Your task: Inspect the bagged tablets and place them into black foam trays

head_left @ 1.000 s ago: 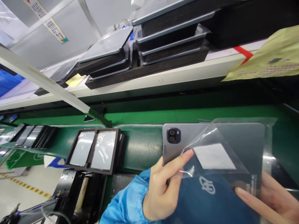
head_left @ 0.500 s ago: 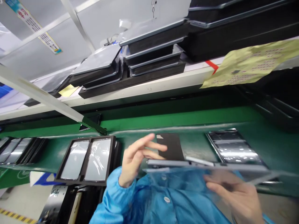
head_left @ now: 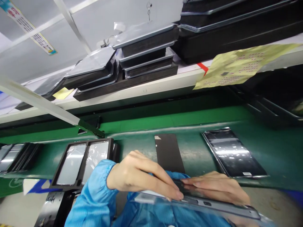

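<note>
A thin tablet [head_left: 213, 205] with a grey edge and a glossy dark face is tilted in front of my chest. My left hand [head_left: 144, 175] presses its fingertips on the near long edge, toward the tablet's left end. Across the glossy face lies my right hand [head_left: 219, 186], fingers together, its reflection showing beneath. The right hand's grip on the underside is partly hidden. Clear plastic film [head_left: 146, 198] hangs along the tablet's left part, in front of the blue sleeve and coat.
A black flat sheet [head_left: 168, 151] and another glossy tablet [head_left: 234, 154] lie on the green bench [head_left: 142, 142]. Left of them stands a black two-compartment tray [head_left: 87, 164] with film-covered panels. Foam-separated devices [head_left: 146, 47] are stacked on the shelf above, crossed by a white post [head_left: 40, 97].
My left hand has come down from above onto the tablet's edge. My right hand has shifted onto the glossy face, and the tablet has dropped lower and tilted. The view has swung slightly right.
</note>
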A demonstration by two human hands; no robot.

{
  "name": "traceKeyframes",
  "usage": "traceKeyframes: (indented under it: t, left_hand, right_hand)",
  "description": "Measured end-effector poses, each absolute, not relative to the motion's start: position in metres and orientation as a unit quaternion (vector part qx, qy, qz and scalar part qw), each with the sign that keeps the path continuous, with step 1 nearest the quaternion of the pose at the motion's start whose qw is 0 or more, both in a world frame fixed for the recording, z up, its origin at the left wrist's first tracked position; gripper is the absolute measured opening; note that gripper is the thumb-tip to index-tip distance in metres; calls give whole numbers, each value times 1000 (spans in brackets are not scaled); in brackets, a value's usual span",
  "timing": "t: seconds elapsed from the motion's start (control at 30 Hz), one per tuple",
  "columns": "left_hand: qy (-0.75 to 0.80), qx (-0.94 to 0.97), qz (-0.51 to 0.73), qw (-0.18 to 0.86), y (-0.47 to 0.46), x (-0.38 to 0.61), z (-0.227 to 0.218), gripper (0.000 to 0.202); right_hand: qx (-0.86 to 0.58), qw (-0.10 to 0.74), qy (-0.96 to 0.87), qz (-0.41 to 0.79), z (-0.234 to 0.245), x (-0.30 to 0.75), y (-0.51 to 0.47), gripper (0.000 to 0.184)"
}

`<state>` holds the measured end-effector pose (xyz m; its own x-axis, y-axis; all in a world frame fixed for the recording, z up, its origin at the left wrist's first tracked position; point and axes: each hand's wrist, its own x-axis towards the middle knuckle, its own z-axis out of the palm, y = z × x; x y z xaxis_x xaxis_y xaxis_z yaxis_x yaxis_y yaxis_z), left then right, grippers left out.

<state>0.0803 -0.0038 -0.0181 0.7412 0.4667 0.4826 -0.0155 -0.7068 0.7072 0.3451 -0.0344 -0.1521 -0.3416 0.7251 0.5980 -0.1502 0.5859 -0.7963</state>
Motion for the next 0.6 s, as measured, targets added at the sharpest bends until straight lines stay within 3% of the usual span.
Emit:
traceKeyframes:
  t: [0.37,0.5,0.6]
  left_hand:
    - [130,930,315,138,-18,84,-21,7]
    - [170,947,240,130,-23,76,-25,41]
    - [211,922,246,213,-23,72,-34,60]
  right_hand:
    - [-215,520,-719,407,-175,352,-46,28]
    - [-239,541,-702,397,-169,346,-45,24]
    - [-256,528,-686,430,-163,343,-43,32]
